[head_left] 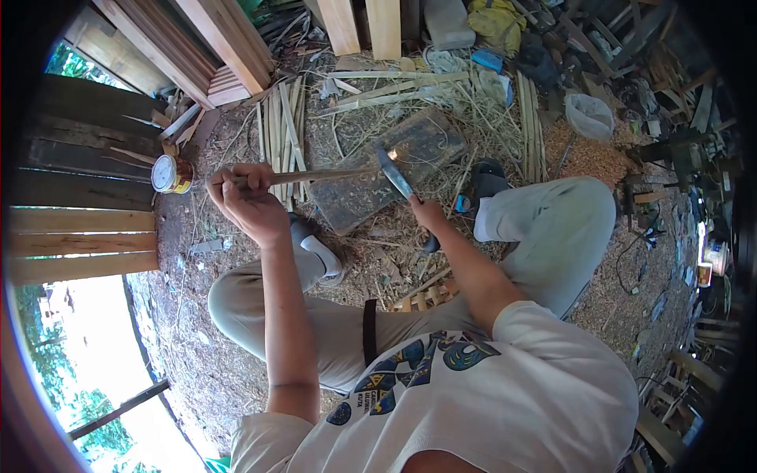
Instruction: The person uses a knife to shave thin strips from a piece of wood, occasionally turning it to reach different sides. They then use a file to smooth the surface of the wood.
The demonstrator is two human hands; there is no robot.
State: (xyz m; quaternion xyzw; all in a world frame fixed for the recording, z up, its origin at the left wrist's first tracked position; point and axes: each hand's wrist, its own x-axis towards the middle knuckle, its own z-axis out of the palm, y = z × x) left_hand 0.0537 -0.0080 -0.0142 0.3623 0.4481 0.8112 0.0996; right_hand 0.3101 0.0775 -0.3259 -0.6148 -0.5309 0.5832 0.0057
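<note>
My left hand (251, 199) is wrapped around one end of a wooden stick (319, 175), held level at the left. The stick's other end reaches over a worn wooden block (353, 203) lying on the ground between my feet. In my right hand (428, 214) is a large knife, its dark handle showing below my fist. The knife's blade (394, 175) slants up and left across the block, with its tip end right at the stick's far end. A small bright spot of light falls beside the blade.
Bundles of split strips (282, 130) lie left and right of the block. A round tub (172, 173) stands at the left by a plank wall (87, 221). Wood shavings (587, 154) are heaped at the right near a whitish bag (589, 117). Upright timbers (384, 30) stand ahead.
</note>
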